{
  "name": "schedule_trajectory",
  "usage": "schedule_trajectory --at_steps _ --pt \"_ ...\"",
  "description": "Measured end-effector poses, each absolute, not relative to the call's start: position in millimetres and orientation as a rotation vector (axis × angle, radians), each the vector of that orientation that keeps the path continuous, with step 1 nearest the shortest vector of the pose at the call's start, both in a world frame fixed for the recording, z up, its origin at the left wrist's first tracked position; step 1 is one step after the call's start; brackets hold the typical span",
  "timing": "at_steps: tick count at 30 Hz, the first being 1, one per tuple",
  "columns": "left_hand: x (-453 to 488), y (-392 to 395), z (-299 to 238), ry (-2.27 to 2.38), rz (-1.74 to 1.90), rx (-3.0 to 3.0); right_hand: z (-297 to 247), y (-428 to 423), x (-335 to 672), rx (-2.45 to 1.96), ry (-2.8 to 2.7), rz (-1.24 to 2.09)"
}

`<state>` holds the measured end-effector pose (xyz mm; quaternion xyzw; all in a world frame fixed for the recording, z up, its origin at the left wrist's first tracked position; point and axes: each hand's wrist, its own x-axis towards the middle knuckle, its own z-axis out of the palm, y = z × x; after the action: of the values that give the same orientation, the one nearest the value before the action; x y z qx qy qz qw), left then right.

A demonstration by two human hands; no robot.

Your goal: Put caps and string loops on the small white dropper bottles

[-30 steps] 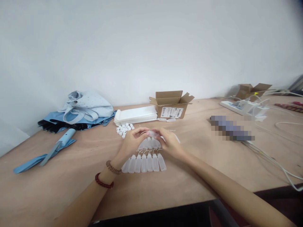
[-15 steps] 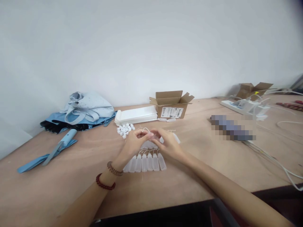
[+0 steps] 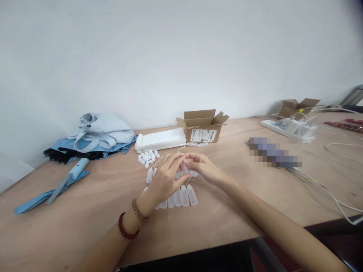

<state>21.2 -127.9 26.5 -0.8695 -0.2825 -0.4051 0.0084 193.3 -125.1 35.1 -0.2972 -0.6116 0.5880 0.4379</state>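
Note:
Between the fingers of both hands is a small translucent plastic bottle (image 3: 185,169), held upright or slightly tilted. My left hand (image 3: 164,177) is closed about its upper end and near side, fingertips touching the other hand's. My right hand (image 3: 202,168) pinches the same bottle from the right. A thin white string loop (image 3: 180,149) rises above the fingers. Below the hands lies a row of similar bottles (image 3: 184,196) with string loops, partly covered by my left hand. More bottles (image 3: 149,175) lie behind it on the left. A pile of small white caps (image 3: 148,158) sits beyond my left hand.
A stack of white sheets or envelopes (image 3: 161,139) and an open cardboard box (image 3: 202,128) stand at the back, with two bottles (image 3: 197,144) before the box. Left are a folded blue umbrella (image 3: 53,189) and cloth bag (image 3: 104,128); right, a blurred object (image 3: 272,153) and power strip (image 3: 292,128).
My left hand has turned over and dropped slightly, its back now showing and hiding more of the front row. The bottle between my hands is more visible. The view has shifted slightly.

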Motion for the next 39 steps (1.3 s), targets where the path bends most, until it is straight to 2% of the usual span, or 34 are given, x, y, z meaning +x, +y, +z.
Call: schedule_trajectory --at_steps 18,25,32,39 --pt "36.1 -148.9 25.7 -0.885 -1.1 -2.713 50.5 -117.7 229.5 -0.915 -1.969 1.659" --pt "35.7 -151.9 26.1 -0.961 -1.009 -2.686 48.8 -119.7 228.0 -0.899 -1.797 1.686" --pt "35.7 -152.3 24.4 -0.955 -1.053 -2.723 49.8 -117.5 232.3 -0.936 -1.798 1.689" --pt "41.0 -160.6 21.5 -0.904 -1.1 -2.926 55.3 -116.2 247.7 -1.006 -2.101 1.767"
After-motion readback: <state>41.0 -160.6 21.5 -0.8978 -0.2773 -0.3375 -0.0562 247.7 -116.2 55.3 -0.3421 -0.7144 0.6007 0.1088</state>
